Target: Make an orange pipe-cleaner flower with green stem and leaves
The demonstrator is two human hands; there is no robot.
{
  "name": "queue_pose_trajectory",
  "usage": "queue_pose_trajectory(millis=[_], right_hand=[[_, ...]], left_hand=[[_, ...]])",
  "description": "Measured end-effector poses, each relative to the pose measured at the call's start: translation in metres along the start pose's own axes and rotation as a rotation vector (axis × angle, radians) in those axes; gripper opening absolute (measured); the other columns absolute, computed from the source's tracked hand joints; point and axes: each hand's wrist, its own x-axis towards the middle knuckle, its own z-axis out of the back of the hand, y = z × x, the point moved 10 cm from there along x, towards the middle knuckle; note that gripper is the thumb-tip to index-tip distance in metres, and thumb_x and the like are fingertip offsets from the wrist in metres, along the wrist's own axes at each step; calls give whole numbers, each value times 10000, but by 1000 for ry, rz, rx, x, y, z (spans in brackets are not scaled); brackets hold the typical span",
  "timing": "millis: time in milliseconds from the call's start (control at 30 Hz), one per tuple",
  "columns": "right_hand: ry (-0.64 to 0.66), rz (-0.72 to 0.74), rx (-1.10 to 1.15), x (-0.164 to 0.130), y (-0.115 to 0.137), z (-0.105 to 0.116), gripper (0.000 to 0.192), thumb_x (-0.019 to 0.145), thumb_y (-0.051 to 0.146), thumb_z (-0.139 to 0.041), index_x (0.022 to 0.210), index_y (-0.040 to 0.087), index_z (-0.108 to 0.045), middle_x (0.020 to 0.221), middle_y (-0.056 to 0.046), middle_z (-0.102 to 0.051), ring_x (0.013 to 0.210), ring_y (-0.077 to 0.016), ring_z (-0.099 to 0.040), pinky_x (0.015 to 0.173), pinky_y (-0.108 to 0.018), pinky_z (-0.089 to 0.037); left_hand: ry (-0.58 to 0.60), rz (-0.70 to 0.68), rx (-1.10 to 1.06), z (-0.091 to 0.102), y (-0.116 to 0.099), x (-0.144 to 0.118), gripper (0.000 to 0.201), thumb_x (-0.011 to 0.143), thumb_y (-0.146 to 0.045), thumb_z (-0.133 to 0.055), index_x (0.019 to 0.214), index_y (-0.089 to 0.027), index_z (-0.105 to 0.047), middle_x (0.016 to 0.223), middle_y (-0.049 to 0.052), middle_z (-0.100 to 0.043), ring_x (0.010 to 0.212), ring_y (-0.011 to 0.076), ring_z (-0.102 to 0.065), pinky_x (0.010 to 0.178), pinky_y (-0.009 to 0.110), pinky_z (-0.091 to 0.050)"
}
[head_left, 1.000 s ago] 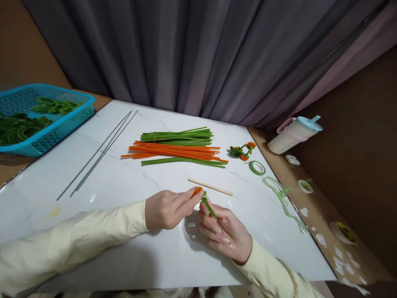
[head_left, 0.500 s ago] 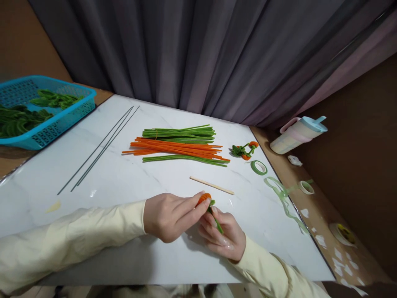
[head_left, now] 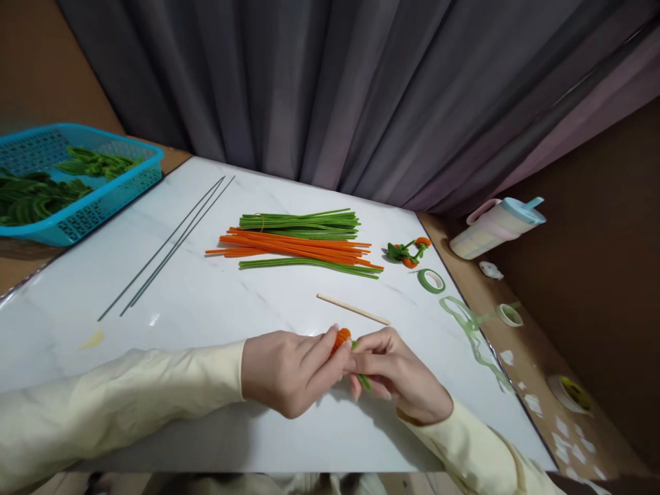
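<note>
Both hands meet low over the white marble table (head_left: 216, 302) on one small piece. My left hand (head_left: 291, 371) pinches its orange coiled pipe-cleaner bud (head_left: 340, 337) between thumb and fingertips. My right hand (head_left: 399, 375), now palm down, grips the green stem (head_left: 364, 381) that pokes out below its fingers. A thin wooden stick (head_left: 353, 309) lies just beyond the hands. Farther back lie bundles of green pipe cleaners (head_left: 302, 221) and orange pipe cleaners (head_left: 293, 249).
Two finished orange buds on green stems (head_left: 407, 252) and a green tape roll (head_left: 431, 280) lie at the right. Long grey wires (head_left: 168, 246) cross the left side. A blue basket (head_left: 77, 206) of green leaves sits far left. A lidded cup (head_left: 495, 227) and tape strips are off the right edge.
My right hand has turned from palm up to palm down over the stem, and both hands have drawn slightly nearer to me with the bud.
</note>
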Motion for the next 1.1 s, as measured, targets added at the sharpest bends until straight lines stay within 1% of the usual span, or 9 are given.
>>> queue_pose_trajectory(millis=[100,167,300,433,533,633,767,900,1100], right_hand=[[-70,53,-281,-6,14,5,183,699,188,-578,576,80,-659,480,-18,-577,340,-18,-288,341,-178,-186],[-89,96,-476,-8,24,5,197,701,158,-530,549,90,-636,456,15,-508,384,-33,-287,378,-187,-221],[-129,382,-995,-14,53,-12,248,680,79,-459,438,121,-486,445,53,-330,451,-50,-227,431,-203,-205],[-118,766,-1568,-28,61,-47,270,788,61,-381,557,132,-502,508,17,-419,449,-79,-269,461,-243,-208],[-112,799,-1871,-28,51,-54,290,845,60,-346,640,125,-540,553,-22,-494,452,-102,-354,468,-264,-190],[-150,623,-1781,-19,56,-37,225,828,71,-424,672,129,-575,572,-19,-536,457,-91,-394,480,-239,-224],[-93,400,-1375,-6,61,-17,258,819,115,-479,585,127,-587,524,1,-544,463,-66,-394,494,-197,-279],[0,182,-1035,6,48,-2,286,809,232,-511,567,115,-611,486,11,-530,435,-53,-347,448,-182,-282],[64,8,-672,13,29,7,180,721,188,-554,598,95,-648,472,8,-542,424,-42,-321,416,-182,-251]], left_hand=[[20,-5,21,-3,-2,1,298,838,-96,-391,992,85,-570,840,274,-674,759,256,-680,506,273,-557],[24,-2,41,-3,-2,2,287,831,-90,-402,980,80,-580,815,264,-680,716,243,-681,476,262,-548],[44,18,69,-5,-1,4,275,817,-69,-396,950,63,-598,793,246,-689,615,218,-673,388,242,-507],[84,30,95,-7,1,4,291,813,-53,-366,953,56,-597,785,238,-691,562,196,-662,355,226,-484],[98,69,105,-8,6,4,302,811,-36,-340,954,52,-591,792,235,-689,521,180,-646,332,224,-468],[109,117,117,-9,12,4,307,802,-15,-328,947,41,-592,798,224,-692,471,159,-619,299,218,-431],[124,121,136,-10,13,4,296,809,-21,-340,958,51,-585,807,227,-690,503,168,-634,315,220,-444],[142,108,116,-13,12,3,281,824,-43,-365,980,62,-574,816,232,-689,544,182,-655,336,222,-472],[97,105,113,-9,11,5,289,829,-29,-342,945,53,-594,816,218,-697,580,195,-670,346,231,-488]])
